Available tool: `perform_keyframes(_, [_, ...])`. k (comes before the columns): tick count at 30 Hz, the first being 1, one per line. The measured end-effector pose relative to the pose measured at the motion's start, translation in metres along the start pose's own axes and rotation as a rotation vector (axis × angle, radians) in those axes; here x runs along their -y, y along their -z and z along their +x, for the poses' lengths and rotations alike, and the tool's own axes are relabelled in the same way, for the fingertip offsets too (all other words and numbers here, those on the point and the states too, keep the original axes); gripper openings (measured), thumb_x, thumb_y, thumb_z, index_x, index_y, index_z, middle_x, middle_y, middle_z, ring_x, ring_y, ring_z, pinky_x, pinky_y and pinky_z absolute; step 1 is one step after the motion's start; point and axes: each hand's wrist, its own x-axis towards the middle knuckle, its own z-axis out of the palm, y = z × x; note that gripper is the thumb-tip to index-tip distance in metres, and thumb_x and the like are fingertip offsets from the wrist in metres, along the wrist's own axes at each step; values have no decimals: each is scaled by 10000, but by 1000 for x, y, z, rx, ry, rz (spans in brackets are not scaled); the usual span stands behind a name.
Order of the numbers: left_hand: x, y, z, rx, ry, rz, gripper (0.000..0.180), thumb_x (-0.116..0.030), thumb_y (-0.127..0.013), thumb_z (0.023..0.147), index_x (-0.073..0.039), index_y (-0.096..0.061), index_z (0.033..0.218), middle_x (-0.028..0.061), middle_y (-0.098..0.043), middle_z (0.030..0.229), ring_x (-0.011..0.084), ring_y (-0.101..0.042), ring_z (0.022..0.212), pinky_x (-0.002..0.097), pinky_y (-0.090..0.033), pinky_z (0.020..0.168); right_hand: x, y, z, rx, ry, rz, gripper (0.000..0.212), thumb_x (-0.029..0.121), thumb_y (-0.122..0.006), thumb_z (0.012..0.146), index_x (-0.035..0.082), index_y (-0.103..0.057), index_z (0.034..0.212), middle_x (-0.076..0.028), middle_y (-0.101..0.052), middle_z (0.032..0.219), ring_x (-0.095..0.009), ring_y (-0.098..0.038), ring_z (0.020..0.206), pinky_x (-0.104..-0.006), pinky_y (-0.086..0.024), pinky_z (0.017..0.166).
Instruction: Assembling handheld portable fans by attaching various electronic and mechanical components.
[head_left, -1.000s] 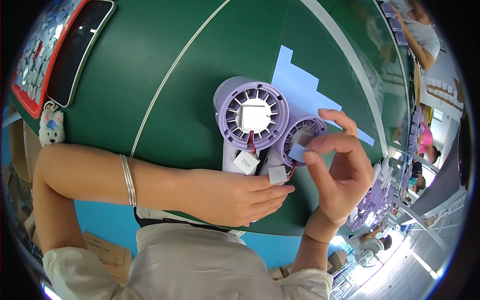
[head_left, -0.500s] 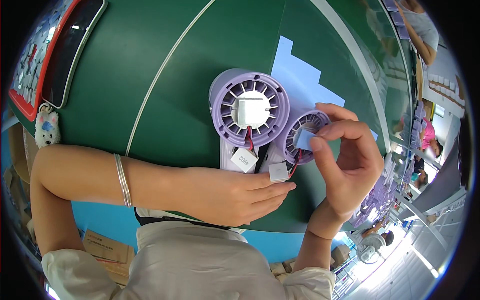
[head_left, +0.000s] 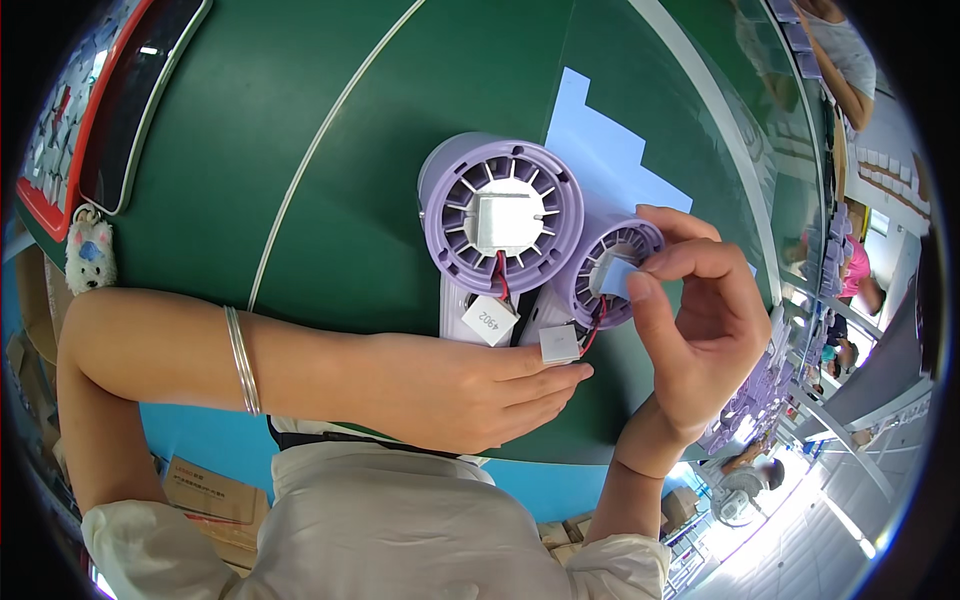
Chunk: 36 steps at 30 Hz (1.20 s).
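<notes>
Two purple handheld fans lie side by side, the larger fan [head_left: 440, 185] left of the smaller fan [head_left: 580, 290]. Each round, finned head faces up and has a silver centre. Red and dark wires run from them to two small white square plates, a left plate [head_left: 489, 320] and a right plate [head_left: 560, 345]. My left hand [head_left: 500, 395] lies across the fan handles [head_left: 460, 315], fingers together and curved round them, thumb hidden; the right plate rests against its index finger. Between thumb and index finger, my right hand [head_left: 700, 320] pinches a small blue pad [head_left: 617, 279] at the smaller fan's centre.
A stepped light-blue sheet [head_left: 600, 140] lies beyond the fans on the green table [head_left: 350, 190]. Far left are a red tray [head_left: 50, 210] of small pieces, a dark phone-like slab [head_left: 150, 90] and a fluffy charm [head_left: 90, 255]. Other people work at the right.
Both hands and the fans have barely moved. The blue pad in my right fingers sits slightly farther right and looks a little more tilted.
</notes>
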Motion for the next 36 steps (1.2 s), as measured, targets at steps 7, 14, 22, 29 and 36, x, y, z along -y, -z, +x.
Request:
perform_keyframes(7, [1,0,1,11,-18,11,438,-264,-537,892,41,-644,1188,147,-605,1315,246,-545,1258,343,-426,987,0,-1,-1,-26,-26,-10,163,-139,-708,710,-48,-638,826,-133,-676,872,-223,-658,982,-290,-509,768])
perform_keyframes(14, [3,2,1,4,-9,5,438,-264,-537,894,40,-644,1190,149,-603,1317,249,-539,1268,331,-425,972,1,6,1,18,113,-222,198,-95,-739,698,-35,-635,856,-144,-674,930,-236,-657,961,-346,-495,854])
perform_keyframes(22, [1,0,0,-21,-25,-33,410,-238,-532,900,43,-646,1176,150,-626,1272,268,-533,1288,340,-430,979,-38,24,37,-245,-1,-247,214,72,-689,881,-31,-663,1067,-109,-677,1041,-194,-627,1014,-314,-479,905])
perform_keyframes(29, [-1,-3,-1,-56,-21,-9,383,-221,-543,899,39,-652,1158,153,-628,1261,279,-539,1274,344,-439,996,-47,-21,72,-29,255,-736,338,176,-753,827,62,-710,1143,-106,-626,1086,-278,-569,1044,-412,-400,969])
perform_keyframes(36, [-1,-3,0,-58,-25,0,400,-239,-535,902,39,-646,1166,150,-624,1270,279,-528,1286,368,-424,1013,-57,-27,72,-50,234,-702,308,178,-821,732,87,-775,1023,-35,-644,1030,-249,-557,1066,-401,-376,984])
